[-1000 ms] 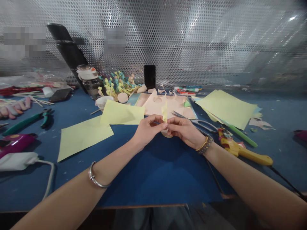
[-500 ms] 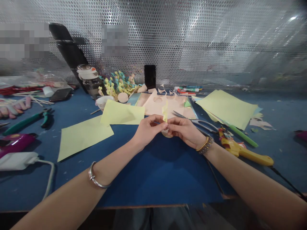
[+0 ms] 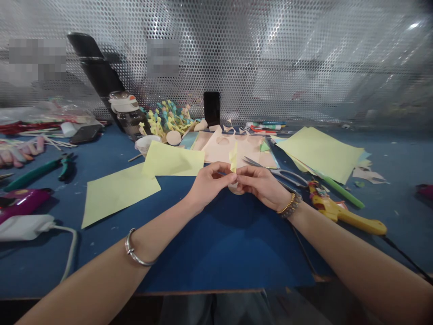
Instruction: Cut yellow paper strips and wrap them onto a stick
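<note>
The left hand and right hand still pinch the narrow pale-yellow paper strip between them, barely shifted from before, with the scissors just beyond the right hand

My left hand and my right hand are bare, and so are my left forearm and right forearm, right out to the edge of the view. Around my left wrist I wear a polished silver bangle, slim and rounded. Around my right wrist sit two beaded bracelets side by side: a thin gold one and a thicker dark grey one. Along the bottom edge, my dark trousers lie in shadow.
</note>
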The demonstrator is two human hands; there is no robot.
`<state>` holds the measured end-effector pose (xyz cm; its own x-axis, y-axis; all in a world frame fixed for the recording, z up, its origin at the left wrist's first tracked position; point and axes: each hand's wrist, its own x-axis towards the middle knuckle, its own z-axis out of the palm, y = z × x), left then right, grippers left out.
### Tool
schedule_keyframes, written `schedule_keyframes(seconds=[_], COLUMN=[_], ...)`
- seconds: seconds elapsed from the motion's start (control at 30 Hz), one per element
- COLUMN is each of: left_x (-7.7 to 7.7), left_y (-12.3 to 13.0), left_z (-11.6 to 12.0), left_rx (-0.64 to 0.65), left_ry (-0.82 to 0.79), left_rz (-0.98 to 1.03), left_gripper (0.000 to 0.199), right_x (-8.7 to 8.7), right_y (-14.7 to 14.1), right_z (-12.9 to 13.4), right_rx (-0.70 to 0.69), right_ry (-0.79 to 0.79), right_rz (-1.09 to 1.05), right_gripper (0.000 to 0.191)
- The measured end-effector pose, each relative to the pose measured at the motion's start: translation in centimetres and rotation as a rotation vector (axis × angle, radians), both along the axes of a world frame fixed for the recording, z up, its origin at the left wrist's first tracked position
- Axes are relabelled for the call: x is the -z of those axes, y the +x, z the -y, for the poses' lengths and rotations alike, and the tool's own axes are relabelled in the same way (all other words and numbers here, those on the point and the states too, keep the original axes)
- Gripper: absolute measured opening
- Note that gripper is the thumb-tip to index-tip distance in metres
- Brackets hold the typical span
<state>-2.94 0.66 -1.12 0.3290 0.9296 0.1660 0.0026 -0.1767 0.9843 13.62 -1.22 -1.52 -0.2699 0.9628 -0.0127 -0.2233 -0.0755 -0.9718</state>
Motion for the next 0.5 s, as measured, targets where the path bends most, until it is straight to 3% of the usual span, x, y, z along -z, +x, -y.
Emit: schedule_keyframes(seconds=[0.23, 0.5], left_x=[-0.32, 0.1], left_y=[0.1, -0.05], left_z=[0.08, -0.39], left_rx=[0.004, -0.098], left_ry=[-0.029, -0.103], left_rz=[0.02, 0.08], left_gripper=[0.01, 0.02], right_x=[-0.2, -0.37], right_y=[-0.06, -0.08], right_z=[0.04, 0.13], right_rx=[-0.002, 0.009], right_ry=[-0.011, -0.036], right_rz=[-0.001, 0.006], right_gripper=[0.018, 0.019])
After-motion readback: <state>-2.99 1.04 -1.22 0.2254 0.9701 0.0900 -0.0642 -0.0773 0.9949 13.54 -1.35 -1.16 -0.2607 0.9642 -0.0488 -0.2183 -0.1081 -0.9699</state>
